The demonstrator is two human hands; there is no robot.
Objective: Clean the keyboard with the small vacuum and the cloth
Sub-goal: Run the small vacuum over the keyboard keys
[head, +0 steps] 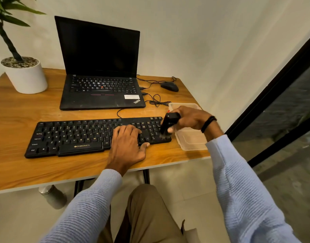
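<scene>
Black keyboard [77, 135] lies near on the wooden table [19, 111]; my left hand [127, 144] rests flat on it, fingers relaxed, I think to steady it, while my right hand [191, 118] grips the small vacuum [168, 123] over its right end.

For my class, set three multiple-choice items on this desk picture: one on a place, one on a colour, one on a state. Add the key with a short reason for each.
1. Over which part of the keyboard is the small vacuum held?
A) left end B) middle C) right end
2. What colour is the plant pot?
A) white B) black C) red
3. How is the laptop?
A) shut B) open, screen dark C) open, screen lit

Key:
1 C: the right hand grips it at the number keys.
2 A: the pot is plain white.
3 B: the lid stands up and the screen is black.
</scene>
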